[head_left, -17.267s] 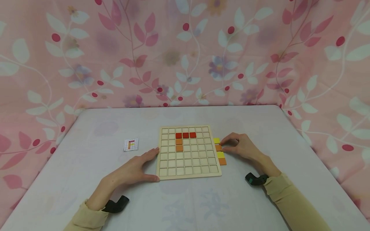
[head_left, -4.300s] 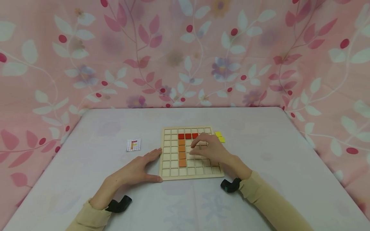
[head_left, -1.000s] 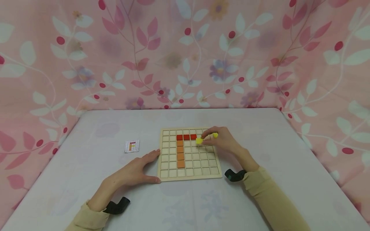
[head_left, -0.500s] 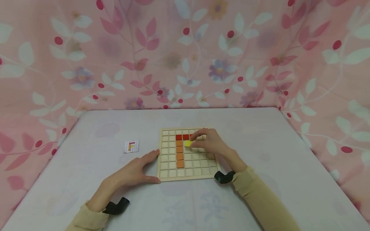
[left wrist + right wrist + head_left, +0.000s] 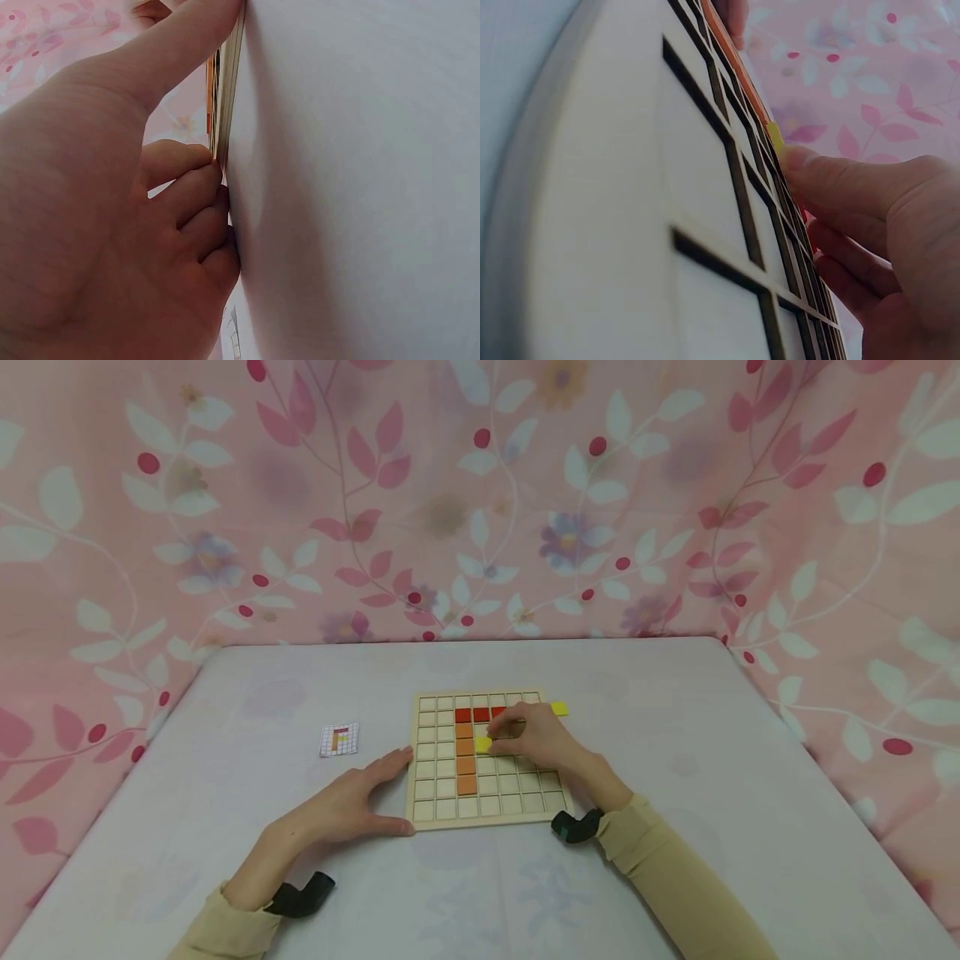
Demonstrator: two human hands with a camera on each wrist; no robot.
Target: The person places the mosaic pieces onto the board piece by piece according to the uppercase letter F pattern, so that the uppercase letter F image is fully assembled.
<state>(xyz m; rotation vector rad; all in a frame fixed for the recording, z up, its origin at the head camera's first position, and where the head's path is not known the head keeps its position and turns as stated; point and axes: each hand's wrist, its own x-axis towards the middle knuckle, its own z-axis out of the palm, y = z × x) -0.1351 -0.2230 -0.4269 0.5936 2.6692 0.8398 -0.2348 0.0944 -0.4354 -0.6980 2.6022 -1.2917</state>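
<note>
In the head view a wooden grid board [image 5: 510,783] lies on the table. Red tiles [image 5: 481,716] fill part of an upper row, and several orange tiles [image 5: 466,765] run down a column under the leftmost red one. My right hand [image 5: 547,739] pinches a yellow tile [image 5: 482,746] between thumb and fingers, just right of the orange column. That yellow tile [image 5: 775,137] shows at the fingertips in the right wrist view. My left hand [image 5: 341,806] rests against the board's left side, thumb at the near corner and fingers spread along the edge.
Another yellow tile [image 5: 559,708] lies right beside the board's upper right edge. Left of the board is a small card [image 5: 339,740] printed with a coloured grid pattern. A floral cloth [image 5: 480,527] hangs behind the table [image 5: 300,685].
Over the last second my right hand has carried the yellow tile leftward across the board and slightly nearer, to beside the orange column. My left hand has stayed at the board's edge.
</note>
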